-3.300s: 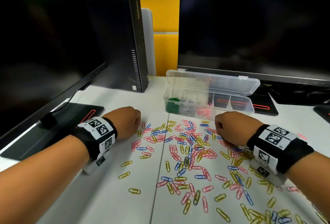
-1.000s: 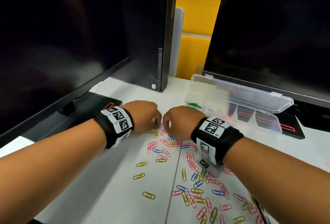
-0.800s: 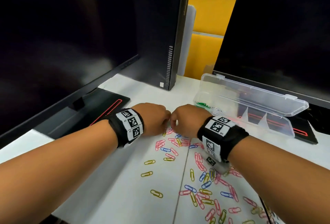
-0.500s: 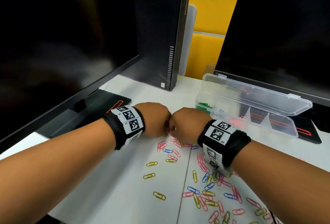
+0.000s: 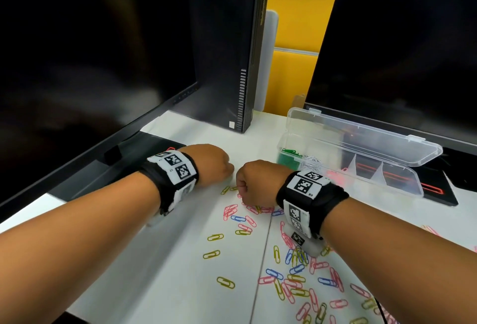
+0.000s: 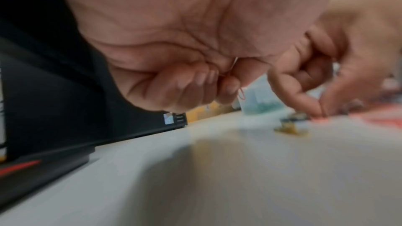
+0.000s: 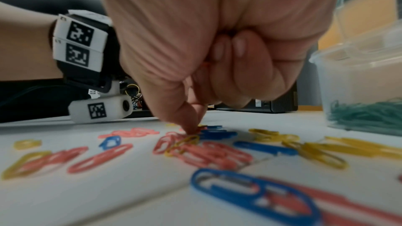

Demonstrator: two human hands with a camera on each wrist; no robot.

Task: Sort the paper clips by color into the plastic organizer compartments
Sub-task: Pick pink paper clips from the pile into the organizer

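Pink, blue and yellow paper clips lie scattered over the white table. The clear organizer stands open at the back right, with green clips, silver clips and pink clips in separate compartments. My left hand is a fist just above the table; in the left wrist view its curled fingers grip a pink clip that sticks out. Close beside it, my right hand pinches thumb and forefinger onto a pink clip on the table, in a small heap beside a yellow clip.
Dark monitors rise at the left and right, with a black computer tower between them at the back. Black stand bases with red lines lie at the left and behind the organizer.
Half a second ago the two fists touched above the clips. They have parted: the left drew slightly left, and the right dropped its thumb and forefinger onto the pile.
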